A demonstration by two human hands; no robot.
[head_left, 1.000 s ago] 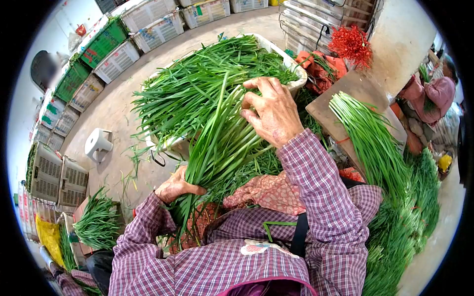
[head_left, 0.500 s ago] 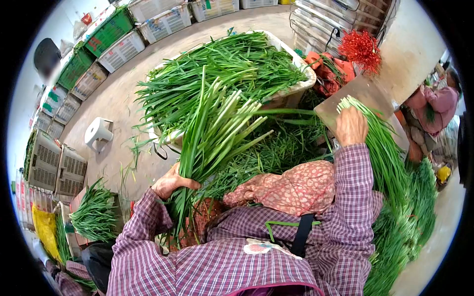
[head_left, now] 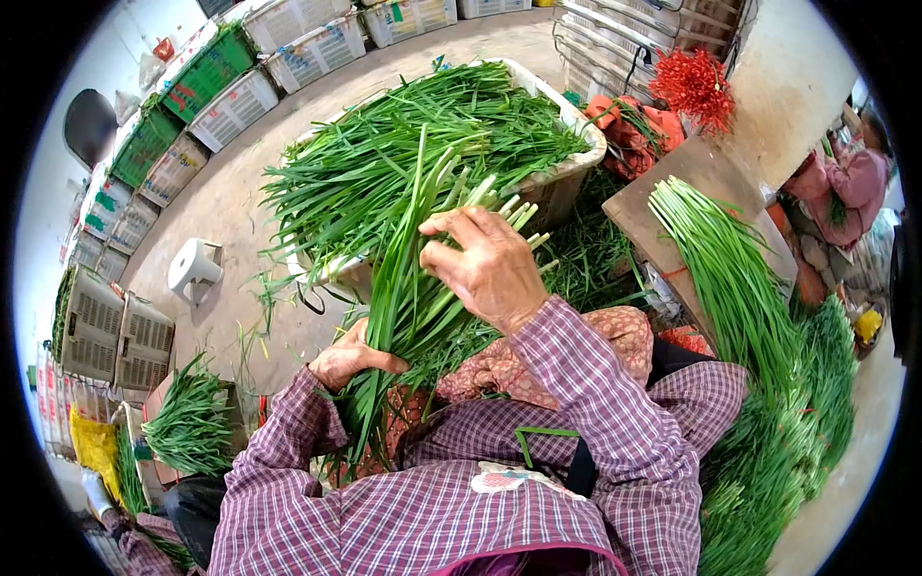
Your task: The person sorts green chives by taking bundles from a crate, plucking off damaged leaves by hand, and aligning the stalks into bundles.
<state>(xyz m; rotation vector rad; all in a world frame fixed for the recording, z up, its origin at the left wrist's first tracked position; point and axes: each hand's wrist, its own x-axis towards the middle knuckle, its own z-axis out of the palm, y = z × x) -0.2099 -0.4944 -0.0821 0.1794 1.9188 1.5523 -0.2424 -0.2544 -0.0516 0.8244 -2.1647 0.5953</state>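
Note:
My left hand (head_left: 357, 357) is closed around the leafy part of a bunch of garlic chives (head_left: 399, 298), above my lap. The pale stem ends fan up and to the right. My right hand (head_left: 485, 264) is over these stems, its thumb and forefinger curved with a gap between them. Some stems pass behind its fingers. To the right, a separate bundle of chives (head_left: 715, 259) lies on a brown board (head_left: 639, 197), its white ends gathered at the top left.
Ahead stands a white crate (head_left: 588, 154) heaped with chives. A thick pile of chives (head_left: 797, 432) lies at right. Red ties (head_left: 693, 91) hang near the wall. A white stool (head_left: 195, 271) is at left. Another person (head_left: 850, 197) sits at far right.
My right hand has left the bundle on the board and moved left to the stems of the bunch. My left hand keeps its hold on the bunch.

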